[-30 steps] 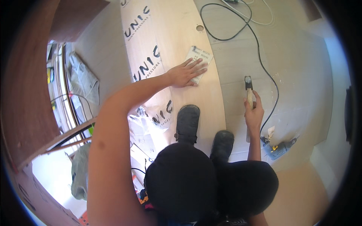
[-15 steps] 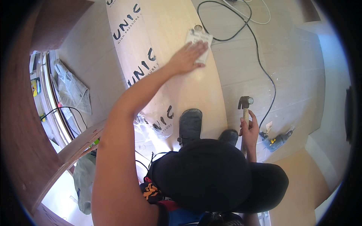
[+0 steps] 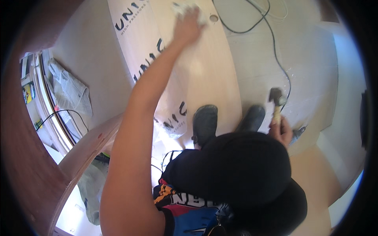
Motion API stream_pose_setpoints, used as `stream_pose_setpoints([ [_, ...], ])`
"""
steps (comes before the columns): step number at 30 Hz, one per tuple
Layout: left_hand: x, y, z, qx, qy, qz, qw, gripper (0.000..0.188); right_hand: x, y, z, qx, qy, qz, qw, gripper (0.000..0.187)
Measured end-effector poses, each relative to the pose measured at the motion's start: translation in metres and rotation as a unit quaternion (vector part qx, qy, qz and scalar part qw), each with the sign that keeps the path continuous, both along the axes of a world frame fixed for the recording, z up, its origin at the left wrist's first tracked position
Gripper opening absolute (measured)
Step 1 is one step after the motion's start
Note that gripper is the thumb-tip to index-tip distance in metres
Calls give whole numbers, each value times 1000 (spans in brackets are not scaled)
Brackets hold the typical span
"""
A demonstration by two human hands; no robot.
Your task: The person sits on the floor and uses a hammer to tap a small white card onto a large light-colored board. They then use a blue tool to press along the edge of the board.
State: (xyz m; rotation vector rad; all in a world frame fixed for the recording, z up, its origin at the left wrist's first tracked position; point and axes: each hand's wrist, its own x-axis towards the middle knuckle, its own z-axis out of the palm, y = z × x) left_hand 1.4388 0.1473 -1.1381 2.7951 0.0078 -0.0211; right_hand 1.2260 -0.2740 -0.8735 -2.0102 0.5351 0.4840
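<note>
At the bottom of the frame, nearest the camera, are a multicoloured shirt (image 3: 189,220) and the person's bent knees in black cloth (image 3: 236,169). Just beyond them, right of centre, the right hand (image 3: 281,131) has its fingers curled round the pale handle of a hammer (image 3: 277,105). The hammer's dark head stands beyond the fingers, toward the top of the frame and to the right of the board. Partly hidden behind this hand is a power tool (image 3: 300,133) on the floor (image 3: 256,59).

Left of the hammer, two dark shoes (image 3: 205,122) show past the knees. Crumpled clear plastic (image 3: 170,131) lies at the near end of a pale wooden board (image 3: 212,70), which runs up the middle of the frame and has black lettering along its left part.

Farther off, at upper centre, the left hand (image 3: 189,26) lies palm down and flattened out, its fingers blurred, over a pale sheet (image 3: 178,8). The sheet is under that hand and shows past its fingertips, on the board. Just right of the hand is a round hole (image 3: 214,18) in the board. A black cable (image 3: 273,43) bends across the floor at upper right.
</note>
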Motion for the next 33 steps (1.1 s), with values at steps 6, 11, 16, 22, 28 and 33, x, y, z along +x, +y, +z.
stream_pose_setpoints([
  [6, 23, 122, -42, 111, -264, 77, 955, 46, 85, 63, 64, 114, -62, 9, 992, 32],
  [11, -37, 95, -2, 60, -61, 80, 993, 80, 126, 89, 53, 53, 36, 154, 986, 47],
  [16, -98, 64, 9, 69, -21, 60, 996, 78, 160, 114, 11, 26, 63, 236, 969, 39],
  [22, -158, 21, 40, -29, 74, -152, 985, 84, 208, 125, -36, 216, 151, 164, 951, 49],
  [28, -171, 49, 48, 90, 79, 83, 989, 95, 236, 156, -77, -122, -120, 427, 888, 52],
  [33, -203, 38, 54, 60, 86, 100, 989, 100, 225, 182, -115, -139, -208, 463, 850, 53],
])
